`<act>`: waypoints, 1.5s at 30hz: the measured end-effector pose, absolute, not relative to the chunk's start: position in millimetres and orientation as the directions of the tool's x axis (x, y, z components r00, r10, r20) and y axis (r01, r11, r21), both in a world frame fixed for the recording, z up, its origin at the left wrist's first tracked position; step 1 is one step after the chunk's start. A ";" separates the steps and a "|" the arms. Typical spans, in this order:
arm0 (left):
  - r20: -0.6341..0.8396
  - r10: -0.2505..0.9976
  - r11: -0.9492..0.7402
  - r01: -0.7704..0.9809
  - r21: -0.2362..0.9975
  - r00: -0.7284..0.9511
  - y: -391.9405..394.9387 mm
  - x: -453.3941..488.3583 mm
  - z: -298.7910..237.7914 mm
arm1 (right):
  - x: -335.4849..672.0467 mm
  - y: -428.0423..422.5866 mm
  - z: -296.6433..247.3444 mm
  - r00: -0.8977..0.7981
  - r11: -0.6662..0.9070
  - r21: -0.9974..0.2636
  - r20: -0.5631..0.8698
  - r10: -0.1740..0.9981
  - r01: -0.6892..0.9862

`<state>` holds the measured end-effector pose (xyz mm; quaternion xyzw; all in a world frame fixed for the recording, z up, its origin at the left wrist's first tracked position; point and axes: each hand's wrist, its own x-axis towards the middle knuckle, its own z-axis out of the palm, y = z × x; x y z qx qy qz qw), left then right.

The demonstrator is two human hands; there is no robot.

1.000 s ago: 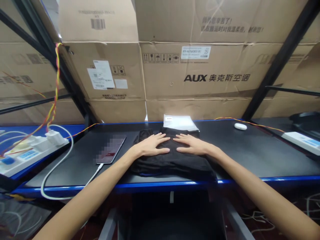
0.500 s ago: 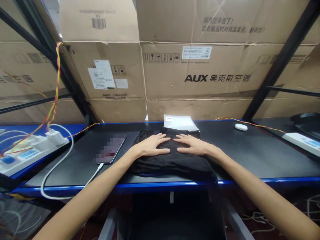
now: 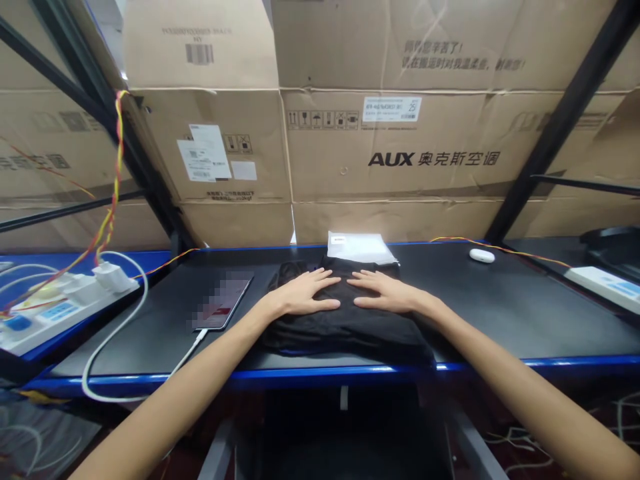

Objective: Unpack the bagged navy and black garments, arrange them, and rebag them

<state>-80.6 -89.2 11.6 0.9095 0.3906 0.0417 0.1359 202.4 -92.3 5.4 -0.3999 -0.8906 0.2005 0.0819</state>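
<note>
A folded black cloth item (image 3: 350, 330), perhaps a garment, lies near the front edge of the dark tabletop. My left hand (image 3: 307, 292) rests flat on its left half, fingers spread. On the right half lies my right hand (image 3: 383, 292), also flat with fingers apart. The two hands point towards each other with a small gap between them. Behind the cloth is a flat white translucent packet (image 3: 360, 247) with a small label; the cloth touches or overlaps its near edge.
Left of the cloth lies a phone (image 3: 225, 303) on a white charging cable (image 3: 90, 353). Power strips (image 3: 65, 310) stand at the left, with another power strip (image 3: 607, 283) at the right. A small white case (image 3: 481, 256) sits back right. Cardboard (image 3: 400, 180) walls the rear.
Both hands stay in place on the black cloth. Only the camera's view has tilted very slightly.
</note>
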 end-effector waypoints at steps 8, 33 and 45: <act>-0.030 0.724 -0.655 0.701 0.284 0.689 -90.5 -79.5 13.1 | 203.0 -92.8 5.8 -0.665 0.593 -0.439 -0.012 0.747 0.675; -0.017 0.727 -0.656 0.701 0.282 0.687 -90.1 -79.1 12.7 | 203.2 -91.2 3.9 -0.667 0.598 -0.425 -0.017 0.745 0.679; -0.028 0.734 -0.647 0.711 0.276 0.679 -90.4 -78.7 13.6 | 202.9 -92.1 5.2 -0.667 0.597 -0.427 -0.017 0.745 0.679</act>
